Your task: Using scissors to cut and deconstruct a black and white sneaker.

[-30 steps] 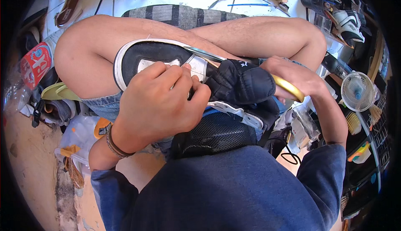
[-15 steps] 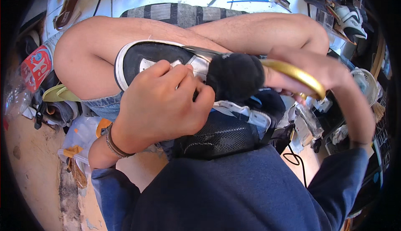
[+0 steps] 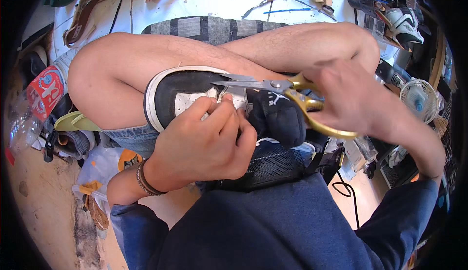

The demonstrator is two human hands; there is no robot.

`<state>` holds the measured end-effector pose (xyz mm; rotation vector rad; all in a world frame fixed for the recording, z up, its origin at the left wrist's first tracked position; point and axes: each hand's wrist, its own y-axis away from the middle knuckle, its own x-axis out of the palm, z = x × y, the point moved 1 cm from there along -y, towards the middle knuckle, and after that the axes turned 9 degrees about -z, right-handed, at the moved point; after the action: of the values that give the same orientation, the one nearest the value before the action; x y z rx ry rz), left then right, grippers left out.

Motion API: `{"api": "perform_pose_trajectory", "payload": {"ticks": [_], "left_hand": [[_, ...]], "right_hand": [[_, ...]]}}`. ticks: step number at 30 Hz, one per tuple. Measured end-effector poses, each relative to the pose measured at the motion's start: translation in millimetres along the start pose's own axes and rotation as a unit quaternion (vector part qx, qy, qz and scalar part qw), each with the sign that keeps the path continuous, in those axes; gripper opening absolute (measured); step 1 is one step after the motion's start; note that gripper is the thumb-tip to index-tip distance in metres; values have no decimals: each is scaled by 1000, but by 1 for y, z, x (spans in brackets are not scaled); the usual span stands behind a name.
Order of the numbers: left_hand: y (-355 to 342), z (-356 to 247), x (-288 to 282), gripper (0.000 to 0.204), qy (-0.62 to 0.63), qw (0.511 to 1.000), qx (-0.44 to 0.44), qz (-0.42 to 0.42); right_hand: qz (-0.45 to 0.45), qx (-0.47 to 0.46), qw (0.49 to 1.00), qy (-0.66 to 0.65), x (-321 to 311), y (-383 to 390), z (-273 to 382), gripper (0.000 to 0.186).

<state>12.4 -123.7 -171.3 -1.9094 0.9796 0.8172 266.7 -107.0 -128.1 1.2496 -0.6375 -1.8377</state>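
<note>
the right hand (image 3: 343, 97) holds gold-handled scissors (image 3: 279, 84) over the shoe (image 3: 187, 82) the left hand (image 3: 207, 136) grips.

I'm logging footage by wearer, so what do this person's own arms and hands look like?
The left hand and right hand are ungloved. Dark blue sleeves end near the elbows. Two thin bands, one braided-looking, circle the left wrist; none shows on the right.

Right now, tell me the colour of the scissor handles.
The scissor handles are gold, clearest in the head view.
</note>
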Motion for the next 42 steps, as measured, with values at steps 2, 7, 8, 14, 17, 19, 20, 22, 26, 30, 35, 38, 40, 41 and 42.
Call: {"api": "perform_pose_trajectory", "payload": {"ticks": [2, 7, 8, 14, 17, 19, 20, 22, 26, 30, 35, 38, 40, 41, 42], "left_hand": [[-1, -1, -2, 16, 10, 1000, 4, 18], [2, -2, -4, 17, 27, 999, -27, 32], [2, -2, -3, 17, 25, 999, -26, 18], [1, -1, -1, 13, 19, 999, -27, 6], [0, -1, -2, 12, 16, 999, -27, 20], [0, -1, -2, 11, 18, 999, -28, 20], [1, -1, -2, 11, 20, 999, -29, 20], [0, -1, -3, 11, 22, 999, -28, 21], [0, -1, -3, 11, 21, 999, -35, 29], [1, -1, -1, 10, 12, 999, -31, 14], [0, 0, -2, 9, 17, 998, -51, 14], [-1, 0, -2, 8, 23, 998, -51, 10], [-3, 0, -2, 8, 26, 998, -54, 19], [-3, 0, -2, 8, 28, 998, -57, 27], [-4, 0, -2, 8, 29, 998, -56, 25]], "right_hand": [[-17, 6, 1000, -18, 11, 12, 3, 50], [112, -14, 971, -210, 18, -11, -13, 75], [124, -18, 964, -233, 22, -14, -19, 70], [116, -11, 966, -229, 36, -17, -29, 42], [10, -29, 981, -190, 38, -6, -18, 43], [-64, -51, 988, -131, 36, 5, -11, 30], [-53, -40, 991, -114, 33, 7, -7, 28], [-40, -31, 992, -111, 31, 8, -4, 26], [-24, -18, 990, -136, 28, 4, -4, 19], [20, -10, 987, -157, 19, -3, -10, 20], [115, -10, 972, -206, 14, -1, -22, 83], [141, -1, 969, -203, 9, 1, -24, 86], [223, 83, 946, -220, 0, -2, -20, 87], [224, 82, 946, -220, -2, -5, -18, 87], [230, 93, 944, -216, -4, -5, -17, 87]]}}
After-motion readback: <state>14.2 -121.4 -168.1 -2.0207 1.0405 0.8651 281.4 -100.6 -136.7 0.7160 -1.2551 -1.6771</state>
